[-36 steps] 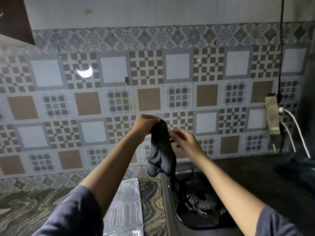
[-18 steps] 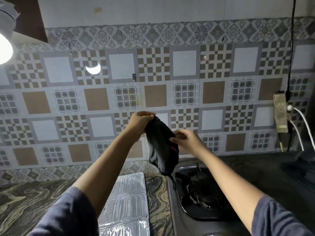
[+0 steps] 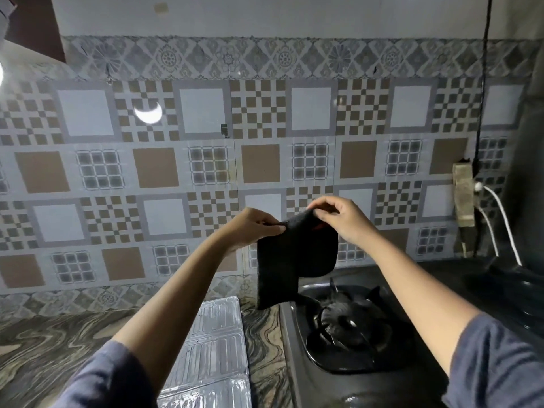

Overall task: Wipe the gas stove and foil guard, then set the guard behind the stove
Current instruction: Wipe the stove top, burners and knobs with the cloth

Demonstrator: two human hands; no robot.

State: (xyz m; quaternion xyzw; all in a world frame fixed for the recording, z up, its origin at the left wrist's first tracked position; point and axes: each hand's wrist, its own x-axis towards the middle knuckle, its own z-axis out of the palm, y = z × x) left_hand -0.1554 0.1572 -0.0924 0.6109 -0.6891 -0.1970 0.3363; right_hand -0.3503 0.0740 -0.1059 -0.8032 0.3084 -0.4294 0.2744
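A dark cloth hangs spread in the air in front of the tiled wall, above the stove's back left corner. My left hand pinches its upper left edge and my right hand pinches its upper right edge. Below it sits the dark gas stove with its black burner grate. The silver foil guard lies flat on the marbled counter just left of the stove, partly hidden by my left arm.
A patterned tile wall rises directly behind the counter. At the right, a socket strip with white cables hangs on the wall, above dark objects on the counter.
The cloth was bunched and dangling from my left hand; both hands have now pulled it open and wider, my right hand rising to its top edge.
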